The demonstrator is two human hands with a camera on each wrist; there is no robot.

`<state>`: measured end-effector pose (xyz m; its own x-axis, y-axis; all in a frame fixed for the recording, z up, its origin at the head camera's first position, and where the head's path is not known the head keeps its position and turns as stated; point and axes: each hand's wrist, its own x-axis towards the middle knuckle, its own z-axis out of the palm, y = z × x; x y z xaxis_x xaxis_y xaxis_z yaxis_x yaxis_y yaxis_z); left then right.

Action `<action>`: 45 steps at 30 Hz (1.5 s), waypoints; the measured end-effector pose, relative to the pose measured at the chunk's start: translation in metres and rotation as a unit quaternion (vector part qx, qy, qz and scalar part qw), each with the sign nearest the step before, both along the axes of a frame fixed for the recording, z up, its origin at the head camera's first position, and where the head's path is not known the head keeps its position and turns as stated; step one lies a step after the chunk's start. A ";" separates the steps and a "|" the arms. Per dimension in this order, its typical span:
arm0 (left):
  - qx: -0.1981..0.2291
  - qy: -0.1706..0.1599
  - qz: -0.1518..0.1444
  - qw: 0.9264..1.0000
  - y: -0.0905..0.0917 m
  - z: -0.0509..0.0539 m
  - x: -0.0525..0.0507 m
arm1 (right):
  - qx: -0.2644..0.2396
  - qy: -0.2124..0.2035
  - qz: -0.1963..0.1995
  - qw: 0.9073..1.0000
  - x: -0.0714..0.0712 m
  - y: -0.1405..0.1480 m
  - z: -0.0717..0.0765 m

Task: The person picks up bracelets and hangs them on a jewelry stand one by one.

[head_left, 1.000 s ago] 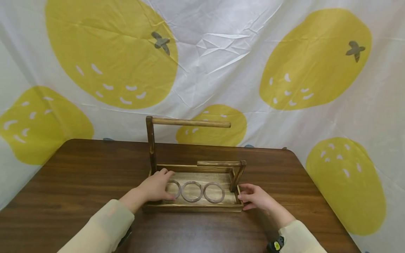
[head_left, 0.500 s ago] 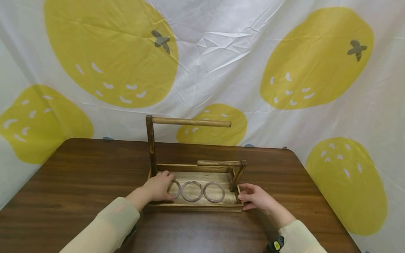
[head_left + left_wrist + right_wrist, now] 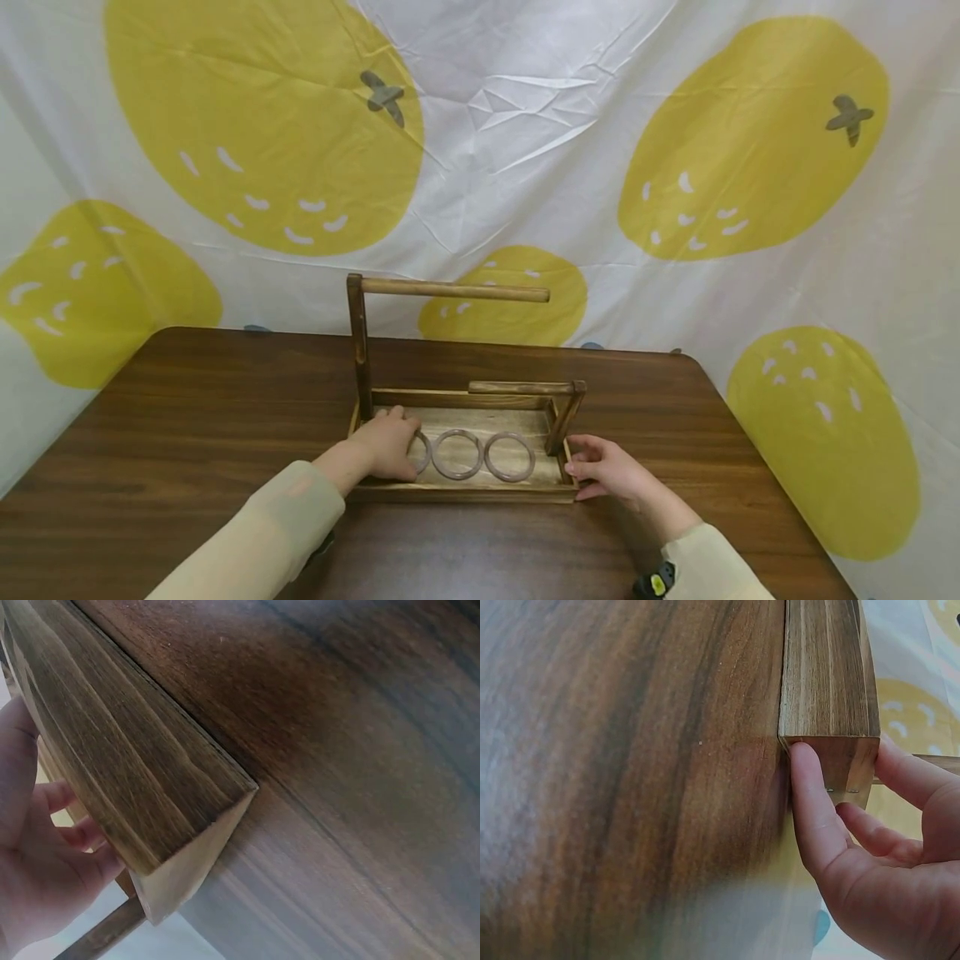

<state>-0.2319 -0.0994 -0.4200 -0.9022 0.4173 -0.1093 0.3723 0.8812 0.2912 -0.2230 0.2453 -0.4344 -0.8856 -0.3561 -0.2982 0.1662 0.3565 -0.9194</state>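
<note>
A wooden tray stand (image 3: 465, 493) has a tall post with a long bar (image 3: 453, 289) at left and a shorter post with a bar (image 3: 517, 387) at right. Three grey-brown rings lie in a row inside: a left ring (image 3: 428, 454), a middle ring (image 3: 457, 477) and a right ring (image 3: 510, 480). My left hand (image 3: 386, 442) reaches over the left ring, covering much of it, with fingers loosely bent. The left wrist view shows those fingers behind the tray wall (image 3: 127, 742). My right hand (image 3: 870, 862) grips the tray's right end wall (image 3: 829, 761) between thumb and fingers.
The tray stands on a dark brown wooden table (image 3: 210, 400). Behind the table hangs a white cloth (image 3: 517, 192) with big yellow fruit prints. A black device (image 3: 656, 581) is worn at the right wrist.
My left hand has shifted slightly rightward and toward me over the left ring. The right hand stays on the tray's end, and the rings keep their places.
</note>
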 end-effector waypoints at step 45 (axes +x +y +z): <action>0.083 0.069 0.037 0.993 -0.007 0.008 -0.009 | 0.017 -0.002 0.005 1.000 0.004 -0.002 0.005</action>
